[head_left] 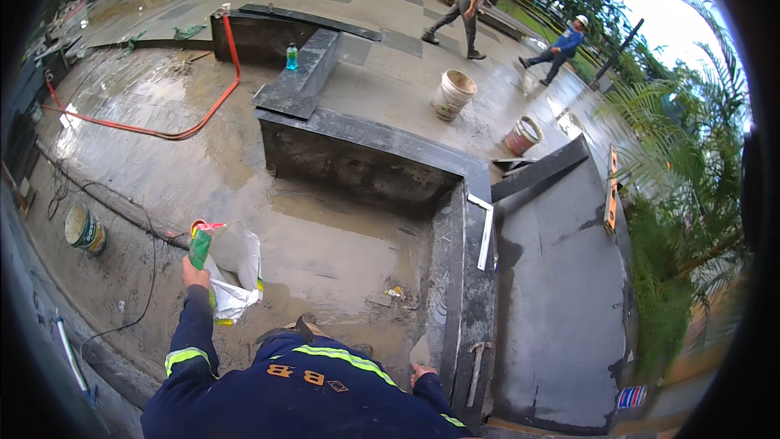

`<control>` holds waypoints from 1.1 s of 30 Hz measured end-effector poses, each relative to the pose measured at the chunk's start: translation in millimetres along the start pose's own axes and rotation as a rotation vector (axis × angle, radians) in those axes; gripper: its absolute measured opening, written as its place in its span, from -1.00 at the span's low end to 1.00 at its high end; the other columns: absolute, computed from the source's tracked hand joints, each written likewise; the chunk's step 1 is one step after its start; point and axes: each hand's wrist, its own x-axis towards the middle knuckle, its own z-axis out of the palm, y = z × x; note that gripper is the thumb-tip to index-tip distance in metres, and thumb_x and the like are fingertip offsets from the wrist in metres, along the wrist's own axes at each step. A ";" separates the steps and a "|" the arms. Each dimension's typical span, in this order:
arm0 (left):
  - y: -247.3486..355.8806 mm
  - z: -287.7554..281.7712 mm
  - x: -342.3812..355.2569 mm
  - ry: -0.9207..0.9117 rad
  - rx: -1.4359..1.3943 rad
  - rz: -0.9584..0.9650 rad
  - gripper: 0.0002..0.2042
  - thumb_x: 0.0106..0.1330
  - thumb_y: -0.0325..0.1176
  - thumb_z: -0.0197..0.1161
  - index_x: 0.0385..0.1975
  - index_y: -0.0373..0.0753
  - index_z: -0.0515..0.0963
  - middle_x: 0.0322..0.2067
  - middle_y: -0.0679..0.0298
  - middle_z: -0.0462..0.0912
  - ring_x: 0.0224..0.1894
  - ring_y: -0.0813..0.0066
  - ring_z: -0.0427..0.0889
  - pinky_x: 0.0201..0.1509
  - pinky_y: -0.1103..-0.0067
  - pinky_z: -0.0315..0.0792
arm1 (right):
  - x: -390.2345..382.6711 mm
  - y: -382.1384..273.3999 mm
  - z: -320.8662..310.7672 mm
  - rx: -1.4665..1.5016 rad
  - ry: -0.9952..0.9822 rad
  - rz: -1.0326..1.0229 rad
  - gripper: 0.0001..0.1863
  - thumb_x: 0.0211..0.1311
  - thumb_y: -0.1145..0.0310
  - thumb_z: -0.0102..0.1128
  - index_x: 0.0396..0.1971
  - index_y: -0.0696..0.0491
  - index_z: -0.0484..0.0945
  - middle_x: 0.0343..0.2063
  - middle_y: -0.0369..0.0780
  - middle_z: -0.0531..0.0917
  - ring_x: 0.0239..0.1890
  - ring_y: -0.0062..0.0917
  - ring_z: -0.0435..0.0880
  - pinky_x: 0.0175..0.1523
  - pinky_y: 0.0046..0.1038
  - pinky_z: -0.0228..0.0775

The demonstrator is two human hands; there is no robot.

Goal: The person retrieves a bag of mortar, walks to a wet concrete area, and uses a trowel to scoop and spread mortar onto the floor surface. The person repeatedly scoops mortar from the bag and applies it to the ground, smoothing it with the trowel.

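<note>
My left hand [195,275] grips the edge of a white bag [236,264] with green and red print, its mouth gaping over the wet floor. In my right hand [421,371], low beside the dark stone ledge, is a trowel [420,350]; only part of its grey blade shows. A hammer [478,370] lies on the ledge to the right of that hand. Farther along the ledge rests a white metal square [485,233].
Pale buckets [454,95] [85,229] and a reddish bucket [522,136] stand around. An orange level [612,189] leans by the palms. A red hose [187,134] crosses the left. A bottle [292,57] stands on stone. Two people [471,4] [561,49] are beyond.
</note>
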 end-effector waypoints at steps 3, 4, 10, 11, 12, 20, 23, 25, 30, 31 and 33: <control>-10.4 7.7 10.1 -0.007 -0.029 -0.036 -0.53 -0.18 -0.64 0.16 -0.15 -0.23 0.37 -0.30 0.10 0.56 -0.14 0.14 0.58 -0.02 0.42 0.38 | 8.8 18.2 0.4 0.050 0.017 0.015 -0.72 0.11 0.30 0.28 -0.34 0.14 0.40 -0.68 -0.14 0.46 -0.73 -0.39 0.46 -0.72 -0.36 0.27; -8.4 14.8 9.3 -0.025 -0.031 -0.032 -0.53 -0.19 -0.64 0.16 -0.15 -0.24 0.37 -0.31 0.11 0.56 -0.15 0.15 0.58 -0.01 0.42 0.38 | 8.8 19.8 -2.4 0.080 0.026 0.024 -0.73 0.11 0.31 0.28 -0.34 0.13 0.41 -0.67 -0.14 0.46 -0.71 -0.40 0.47 -0.72 -0.37 0.26; -36.0 11.2 22.8 0.001 -0.008 0.154 -0.50 -0.18 -0.58 0.23 -0.10 -0.30 0.37 -0.21 0.08 0.51 -0.12 0.12 0.53 0.03 0.39 0.37 | -9.3 -1.4 3.4 -0.538 0.077 -0.702 -0.71 -0.02 0.19 0.30 -0.47 0.09 0.48 -0.72 -0.12 0.49 -0.73 -0.30 0.46 -0.61 -0.28 0.31; -18.9 10.2 17.3 0.003 -0.027 0.145 -0.50 -0.14 -0.54 0.26 -0.08 -0.27 0.37 -0.19 -0.01 0.53 -0.08 0.00 0.53 0.01 0.33 0.40 | -7.2 -13.1 -2.5 -0.442 0.012 -0.599 -0.71 -0.01 0.20 0.30 -0.46 0.09 0.47 -0.72 -0.12 0.49 -0.73 -0.30 0.46 -0.62 -0.28 0.31; -5.3 13.4 16.1 0.010 0.010 0.104 -0.51 -0.10 -0.53 0.25 -0.06 -0.22 0.36 -0.21 -0.09 0.55 -0.08 -0.09 0.54 -0.04 0.27 0.42 | -4.7 -30.1 -8.0 -0.144 -0.038 -0.351 -0.71 0.00 0.20 0.29 -0.45 0.10 0.47 -0.72 -0.12 0.49 -0.73 -0.31 0.45 -0.62 -0.28 0.30; 46.8 -59.7 -26.8 0.074 -0.070 -0.195 -0.56 -0.03 -0.51 0.18 -0.06 -0.16 0.36 -0.23 -0.11 0.58 -0.06 -0.10 0.52 -0.03 0.24 0.41 | 1.6 -151.6 60.0 -0.288 -0.214 -0.241 -0.70 0.07 0.21 0.24 -0.37 0.12 0.41 -0.72 -0.11 0.47 -0.76 -0.31 0.44 -0.68 -0.27 0.27; 52.2 -75.9 -51.6 0.202 -0.131 -0.207 -0.54 -0.10 -0.52 0.20 -0.08 -0.19 0.38 -0.23 -0.03 0.58 -0.07 -0.02 0.54 -0.02 0.34 0.42 | 6.7 -193.2 75.7 -0.395 -0.270 -0.264 -0.69 0.09 0.22 0.22 -0.34 0.13 0.40 -0.72 -0.10 0.47 -0.77 -0.32 0.43 -0.69 -0.27 0.26; 48.0 -82.4 -73.2 0.268 -0.132 -0.256 -0.54 -0.09 -0.51 0.21 -0.08 -0.17 0.38 -0.25 -0.02 0.59 -0.09 -0.01 0.57 -0.03 0.34 0.43 | 15.6 -209.0 87.7 -0.443 -0.300 -0.287 -0.69 0.11 0.22 0.20 -0.33 0.14 0.38 -0.72 -0.10 0.46 -0.78 -0.32 0.43 -0.71 -0.27 0.25; -6.6 -125.9 -146.8 0.459 -0.174 -0.278 -0.54 -0.11 -0.52 0.23 -0.10 -0.19 0.39 -0.26 0.01 0.59 -0.12 0.05 0.59 -0.04 0.38 0.43 | 33.2 -195.4 114.0 -0.522 -0.367 -0.326 -0.68 0.15 0.23 0.17 -0.28 0.15 0.35 -0.72 -0.09 0.45 -0.80 -0.32 0.41 -0.74 -0.26 0.23; -15.0 -132.1 -158.6 0.492 -0.167 -0.262 -0.54 -0.12 -0.53 0.23 -0.10 -0.20 0.39 -0.27 0.01 0.59 -0.13 0.08 0.59 -0.04 0.39 0.43 | 36.1 -196.6 116.5 -0.541 -0.377 -0.329 -0.68 0.16 0.23 0.16 -0.27 0.16 0.34 -0.72 -0.09 0.45 -0.80 -0.32 0.41 -0.74 -0.26 0.22; -17.9 -145.6 -173.7 0.528 -0.179 -0.232 -0.55 -0.14 -0.55 0.22 -0.13 -0.24 0.40 -0.31 0.05 0.57 -0.17 0.18 0.60 -0.07 0.43 0.43 | 42.4 -198.8 113.9 -0.547 -0.389 -0.336 -0.67 0.18 0.24 0.15 -0.25 0.16 0.33 -0.72 -0.09 0.45 -0.81 -0.32 0.41 -0.76 -0.26 0.21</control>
